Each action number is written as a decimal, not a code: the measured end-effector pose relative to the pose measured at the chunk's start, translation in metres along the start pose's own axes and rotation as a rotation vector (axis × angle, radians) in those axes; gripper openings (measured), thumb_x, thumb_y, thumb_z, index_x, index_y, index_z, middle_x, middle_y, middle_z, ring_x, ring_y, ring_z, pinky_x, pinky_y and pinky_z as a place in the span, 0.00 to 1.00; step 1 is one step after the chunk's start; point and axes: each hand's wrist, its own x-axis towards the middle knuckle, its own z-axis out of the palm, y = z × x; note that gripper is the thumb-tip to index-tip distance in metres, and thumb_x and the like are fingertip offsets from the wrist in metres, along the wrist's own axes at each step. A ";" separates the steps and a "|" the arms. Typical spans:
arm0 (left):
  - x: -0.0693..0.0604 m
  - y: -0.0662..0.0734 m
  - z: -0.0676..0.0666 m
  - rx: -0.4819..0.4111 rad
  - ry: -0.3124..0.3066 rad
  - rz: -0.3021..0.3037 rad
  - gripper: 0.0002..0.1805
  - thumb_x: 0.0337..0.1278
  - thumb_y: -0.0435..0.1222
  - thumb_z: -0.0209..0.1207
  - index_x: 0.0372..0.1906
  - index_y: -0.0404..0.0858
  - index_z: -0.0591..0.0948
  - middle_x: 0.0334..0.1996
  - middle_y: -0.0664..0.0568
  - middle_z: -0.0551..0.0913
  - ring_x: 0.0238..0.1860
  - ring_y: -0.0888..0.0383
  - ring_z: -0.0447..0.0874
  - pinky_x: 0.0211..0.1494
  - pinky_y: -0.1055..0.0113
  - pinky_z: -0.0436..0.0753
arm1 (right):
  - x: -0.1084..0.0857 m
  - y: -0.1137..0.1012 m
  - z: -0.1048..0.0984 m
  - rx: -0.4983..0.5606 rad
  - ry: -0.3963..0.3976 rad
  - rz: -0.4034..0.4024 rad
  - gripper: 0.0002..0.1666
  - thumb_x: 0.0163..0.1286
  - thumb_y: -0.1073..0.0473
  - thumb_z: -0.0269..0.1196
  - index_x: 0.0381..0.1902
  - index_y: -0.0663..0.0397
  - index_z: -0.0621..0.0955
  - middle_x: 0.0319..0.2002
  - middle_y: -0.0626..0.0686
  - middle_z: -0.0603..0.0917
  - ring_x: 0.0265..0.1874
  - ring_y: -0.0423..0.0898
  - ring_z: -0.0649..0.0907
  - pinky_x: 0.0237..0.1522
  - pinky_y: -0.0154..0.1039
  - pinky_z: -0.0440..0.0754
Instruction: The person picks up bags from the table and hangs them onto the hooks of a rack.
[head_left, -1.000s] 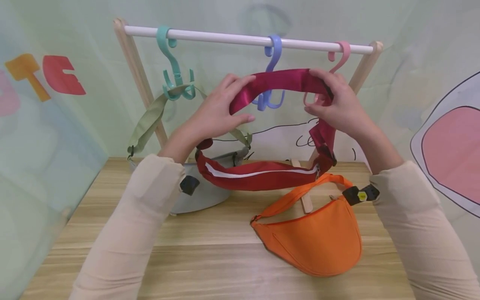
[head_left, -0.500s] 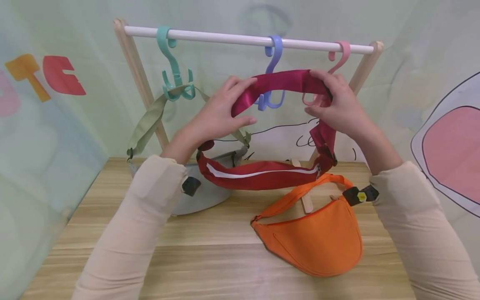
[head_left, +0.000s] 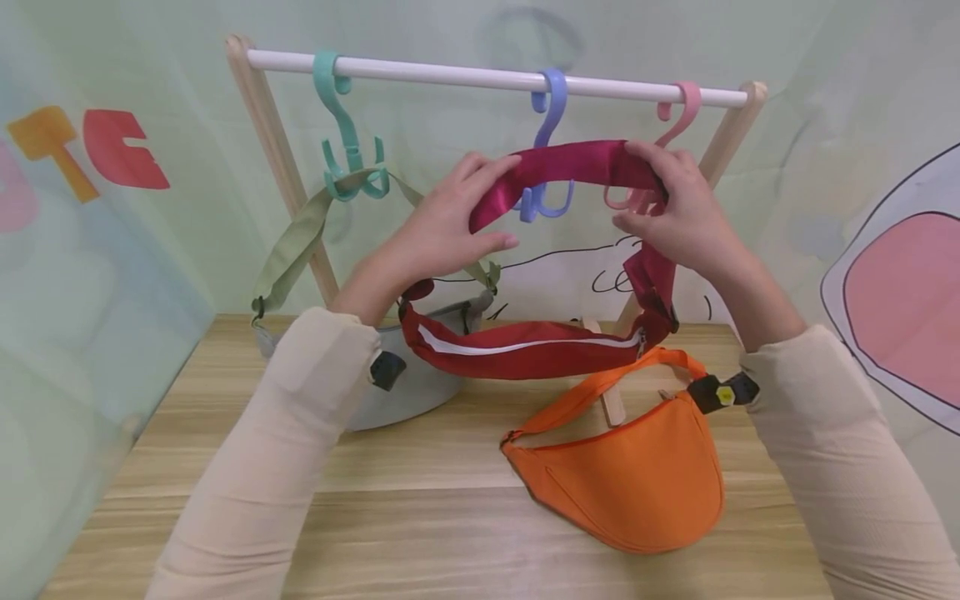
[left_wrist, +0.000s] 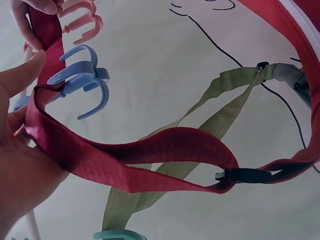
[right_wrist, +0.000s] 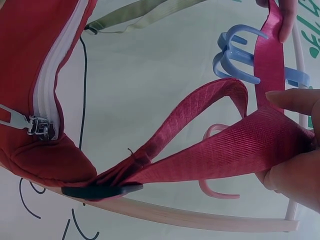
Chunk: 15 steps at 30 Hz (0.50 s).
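A red waist bag [head_left: 517, 360] with a white zipper hangs in the air by its crimson strap [head_left: 573, 162]. My left hand [head_left: 450, 223] holds the strap's left part, thumb spread away from the fingers. At the strap's right part, my right hand [head_left: 678, 204] grips it between thumb and fingers. The strap's top stretch crosses in front of the blue hook [head_left: 553, 104], whose lower prongs show beneath it. In the left wrist view, the blue hook [left_wrist: 85, 75] lies just behind the strap. The pink hook [head_left: 686, 112] is partly hidden by my right hand.
A white rod [head_left: 450, 75] on wooden posts carries the hooks. From the teal hook [head_left: 343, 117] hangs a grey bag [head_left: 416, 387] by its green strap [head_left: 292, 246]. An orange bag [head_left: 633, 483] lies on the wooden table [head_left: 420, 517], below the red one.
Both hands and the red waist bag have shifted slightly to the right, the left hand a little more. The grips on the strap look the same.
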 end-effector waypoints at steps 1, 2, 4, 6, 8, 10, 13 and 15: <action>0.000 0.000 0.000 0.000 0.000 0.002 0.42 0.50 0.40 0.64 0.69 0.45 0.57 0.57 0.49 0.63 0.53 0.54 0.65 0.47 0.63 0.75 | 0.000 0.000 0.000 0.000 -0.001 0.004 0.40 0.59 0.64 0.61 0.68 0.49 0.60 0.50 0.59 0.63 0.40 0.49 0.71 0.38 0.36 0.70; 0.000 0.000 0.000 0.001 0.000 0.002 0.42 0.49 0.40 0.64 0.69 0.45 0.57 0.58 0.49 0.63 0.54 0.54 0.65 0.47 0.63 0.76 | -0.001 0.000 0.000 0.004 -0.003 0.006 0.40 0.59 0.64 0.61 0.68 0.49 0.60 0.50 0.59 0.63 0.39 0.48 0.71 0.38 0.35 0.70; -0.001 -0.002 0.000 0.002 0.001 0.003 0.42 0.49 0.40 0.64 0.69 0.45 0.57 0.58 0.49 0.63 0.54 0.54 0.65 0.47 0.63 0.76 | -0.001 0.000 0.000 0.011 -0.010 0.009 0.40 0.59 0.63 0.62 0.68 0.49 0.60 0.50 0.59 0.63 0.37 0.47 0.72 0.37 0.34 0.70; -0.001 -0.003 0.001 0.002 0.000 0.004 0.42 0.49 0.40 0.64 0.69 0.45 0.57 0.57 0.49 0.63 0.54 0.54 0.65 0.47 0.63 0.76 | -0.002 0.000 0.001 0.016 -0.014 0.008 0.40 0.59 0.63 0.62 0.68 0.48 0.60 0.49 0.58 0.63 0.36 0.46 0.73 0.36 0.33 0.70; -0.002 -0.004 0.001 0.001 0.000 0.003 0.42 0.49 0.41 0.64 0.69 0.45 0.57 0.58 0.49 0.63 0.54 0.54 0.65 0.47 0.63 0.76 | -0.002 0.001 0.001 0.021 -0.018 0.007 0.40 0.59 0.63 0.62 0.68 0.48 0.60 0.48 0.58 0.63 0.35 0.45 0.73 0.35 0.33 0.71; -0.002 -0.006 0.002 -0.003 0.004 0.000 0.42 0.49 0.41 0.64 0.69 0.45 0.57 0.58 0.49 0.63 0.54 0.54 0.65 0.47 0.63 0.76 | -0.003 0.001 0.002 0.022 -0.021 0.006 0.40 0.59 0.63 0.63 0.68 0.48 0.60 0.48 0.58 0.64 0.36 0.45 0.73 0.35 0.34 0.71; -0.004 -0.008 0.003 -0.009 0.012 -0.006 0.42 0.49 0.40 0.64 0.69 0.45 0.57 0.58 0.49 0.63 0.55 0.54 0.64 0.47 0.64 0.77 | -0.005 0.001 0.003 0.018 -0.026 0.003 0.40 0.59 0.63 0.63 0.68 0.47 0.60 0.48 0.58 0.64 0.38 0.47 0.72 0.36 0.36 0.71; -0.005 -0.008 0.004 -0.015 0.018 -0.011 0.42 0.49 0.40 0.65 0.69 0.46 0.57 0.58 0.49 0.63 0.55 0.54 0.64 0.47 0.64 0.77 | -0.006 0.001 0.003 0.014 -0.028 -0.006 0.40 0.59 0.63 0.63 0.68 0.48 0.60 0.48 0.59 0.65 0.40 0.49 0.71 0.37 0.39 0.71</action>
